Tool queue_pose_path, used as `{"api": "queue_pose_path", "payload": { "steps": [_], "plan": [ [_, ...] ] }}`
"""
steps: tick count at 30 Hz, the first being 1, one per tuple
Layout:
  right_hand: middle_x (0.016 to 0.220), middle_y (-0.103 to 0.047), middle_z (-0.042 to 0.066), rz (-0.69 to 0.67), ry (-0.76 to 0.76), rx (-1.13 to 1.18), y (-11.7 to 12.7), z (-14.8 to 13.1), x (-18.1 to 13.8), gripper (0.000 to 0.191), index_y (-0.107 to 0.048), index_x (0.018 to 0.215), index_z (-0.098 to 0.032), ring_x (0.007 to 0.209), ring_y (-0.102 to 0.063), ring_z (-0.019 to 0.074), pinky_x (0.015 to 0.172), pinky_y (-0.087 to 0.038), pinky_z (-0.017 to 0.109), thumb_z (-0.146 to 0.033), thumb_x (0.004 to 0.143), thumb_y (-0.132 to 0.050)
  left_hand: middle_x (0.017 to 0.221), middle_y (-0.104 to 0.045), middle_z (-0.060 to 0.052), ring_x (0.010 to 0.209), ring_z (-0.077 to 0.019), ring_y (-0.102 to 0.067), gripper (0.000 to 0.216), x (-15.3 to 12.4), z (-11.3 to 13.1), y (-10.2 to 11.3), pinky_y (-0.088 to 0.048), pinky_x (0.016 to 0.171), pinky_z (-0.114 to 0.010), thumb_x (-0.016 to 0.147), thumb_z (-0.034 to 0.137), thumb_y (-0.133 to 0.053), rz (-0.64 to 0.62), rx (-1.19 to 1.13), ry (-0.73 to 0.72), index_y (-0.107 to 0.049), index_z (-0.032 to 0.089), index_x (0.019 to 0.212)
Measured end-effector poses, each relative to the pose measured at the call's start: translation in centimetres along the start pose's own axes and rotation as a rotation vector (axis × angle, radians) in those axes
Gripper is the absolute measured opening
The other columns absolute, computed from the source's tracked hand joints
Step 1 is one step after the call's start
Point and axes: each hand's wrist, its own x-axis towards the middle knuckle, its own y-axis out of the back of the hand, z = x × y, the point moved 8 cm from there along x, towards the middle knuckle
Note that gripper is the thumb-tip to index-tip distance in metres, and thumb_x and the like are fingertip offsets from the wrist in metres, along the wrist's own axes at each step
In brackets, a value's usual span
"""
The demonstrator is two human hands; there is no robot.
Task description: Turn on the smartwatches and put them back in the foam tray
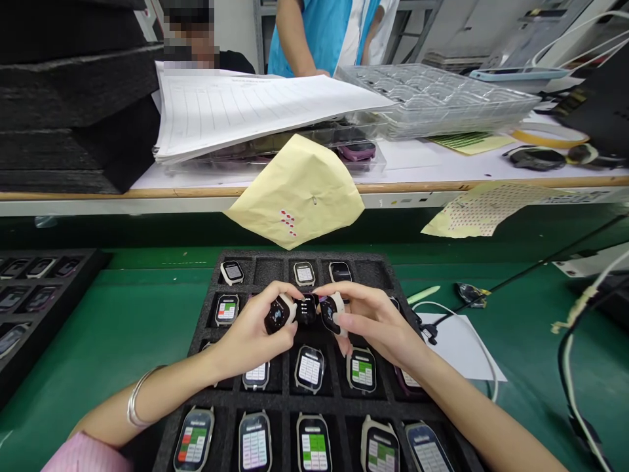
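Note:
A black foam tray with several smartwatch bodies in its pockets lies on the green mat in front of me. My left hand is closed around a watch body held above the tray's second row. My right hand is closed around another watch body. Both watches are held side by side, flanking a dark watch in the tray between them. Most screens in the tray are lit with grid patterns.
A second foam tray with watches lies at the left. A yellow paper hangs off the shelf edge. Papers, clear blister trays, black foam stacks and two people stand behind. Cables and white paper lie at right.

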Motion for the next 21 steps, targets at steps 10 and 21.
{"api": "queue_pose_path", "payload": {
  "steps": [10,21],
  "plan": [
    [0.057,-0.066,0.000,-0.010,0.004,0.011,-0.3,-0.1,-0.2,0.033,-0.064,0.118,-0.016,0.046,-0.061,0.0123,0.048,-0.053,0.021,-0.026,0.087,-0.069,0.079,-0.053,0.004,0.070,-0.0117,-0.049,0.031,0.1,0.3,0.7,-0.038,0.062,-0.021,0.081,0.007,-0.056,0.060,-0.049,-0.032,-0.054,0.022,0.108],
    [0.068,-0.066,0.001,-0.031,0.076,0.029,-0.3,-0.7,-0.5,0.030,-0.065,0.116,-0.019,0.048,-0.063,0.0123,0.047,-0.052,0.022,-0.028,0.087,-0.069,0.075,-0.048,0.005,0.064,-0.0092,-0.044,0.029,-0.6,0.6,1.2,-0.038,0.058,-0.019,0.084,0.010,-0.058,0.119,-0.113,-0.141,-0.053,0.024,0.109]
  ]
}}
